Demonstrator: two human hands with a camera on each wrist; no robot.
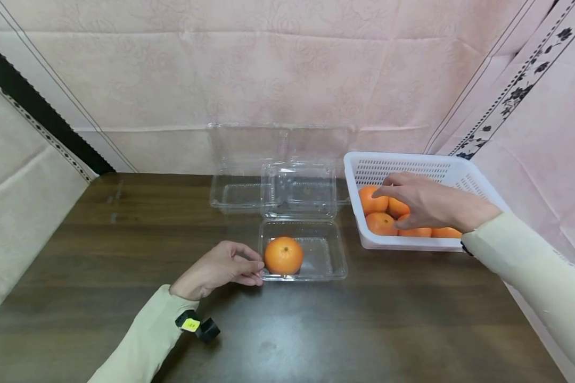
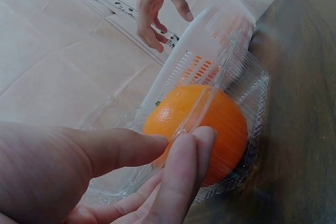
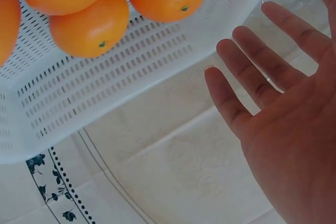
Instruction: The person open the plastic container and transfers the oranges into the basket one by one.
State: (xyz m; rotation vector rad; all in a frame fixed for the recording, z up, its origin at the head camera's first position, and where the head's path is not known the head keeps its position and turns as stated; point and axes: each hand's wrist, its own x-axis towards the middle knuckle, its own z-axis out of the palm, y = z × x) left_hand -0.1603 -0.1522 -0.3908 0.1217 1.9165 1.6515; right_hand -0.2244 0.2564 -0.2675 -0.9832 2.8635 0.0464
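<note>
A clear plastic clamshell box stands with its lid raised at the middle of the table. One orange lies in its left part. My left hand pinches the box's near left rim between thumb and fingers, as the left wrist view shows up close beside the orange. Over the white basket at the right hovers my right hand, its fingers spread and nothing held. Beneath it in the basket sit several oranges. In the right wrist view the fingers extend beside the basket wall.
Behind the open box are more clear plastic boxes, close to the cloth backdrop. The dark wooden table runs under everything. Cloth also hangs on the left and right sides.
</note>
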